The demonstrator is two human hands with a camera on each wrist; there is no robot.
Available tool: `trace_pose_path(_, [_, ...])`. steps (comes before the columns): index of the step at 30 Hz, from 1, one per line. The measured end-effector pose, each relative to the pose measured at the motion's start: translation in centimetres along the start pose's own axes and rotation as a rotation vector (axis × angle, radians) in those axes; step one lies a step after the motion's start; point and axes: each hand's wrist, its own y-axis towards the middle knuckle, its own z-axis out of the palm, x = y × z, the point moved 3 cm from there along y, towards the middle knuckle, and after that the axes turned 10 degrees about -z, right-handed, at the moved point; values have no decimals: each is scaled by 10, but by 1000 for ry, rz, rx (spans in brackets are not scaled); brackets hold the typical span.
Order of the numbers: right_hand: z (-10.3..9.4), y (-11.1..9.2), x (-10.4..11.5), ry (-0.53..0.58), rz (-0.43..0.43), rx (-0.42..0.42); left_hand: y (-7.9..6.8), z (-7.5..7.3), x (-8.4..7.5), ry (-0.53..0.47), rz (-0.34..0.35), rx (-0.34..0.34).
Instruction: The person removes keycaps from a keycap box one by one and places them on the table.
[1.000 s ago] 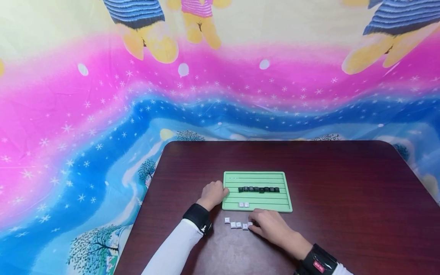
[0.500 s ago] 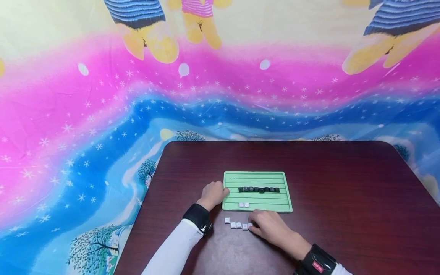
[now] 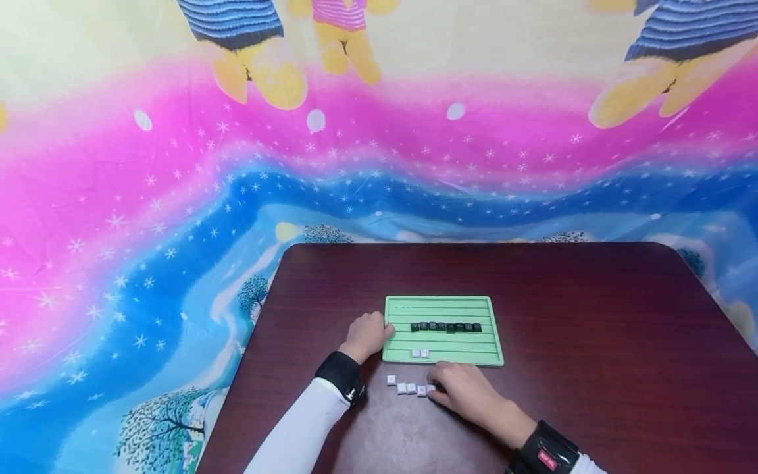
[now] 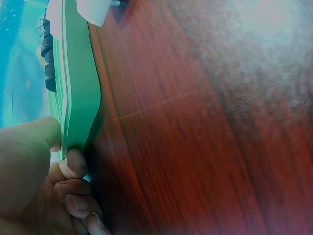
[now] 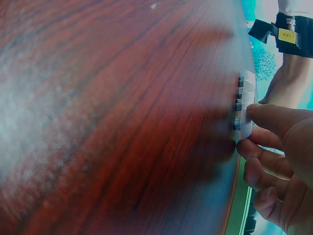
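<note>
A green ridged tray (image 3: 441, 339) lies on the table, bearing a row of black keycaps (image 3: 441, 326) and two white keycaps (image 3: 420, 353). My left hand (image 3: 365, 336) grips its left edge; in the left wrist view the thumb is on the top and curled fingers are against the side of the tray (image 4: 80, 83). In front of the tray, several white keycaps (image 3: 406, 388) sit on the table. My right hand (image 3: 464, 388) pinches the rightmost white keycap (image 5: 247, 128) between thumb and index finger, the keycap partly hidden by the fingers.
The dark red-brown wooden table (image 3: 592, 342) extends well to the right of the tray. Behind it hangs a colourful printed cloth (image 3: 379, 131). Each wrist wears a black strap (image 3: 340, 374), over white sleeves.
The right hand has shifted very slightly at the row of loose white keycaps. The left hand, the tray and the keycaps on it stay as they were.
</note>
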Motion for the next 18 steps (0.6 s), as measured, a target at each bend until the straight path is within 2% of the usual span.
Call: trace_pose_path(18, [-6, 2, 0, 4, 2, -54, 0, 0, 0, 4, -3, 3])
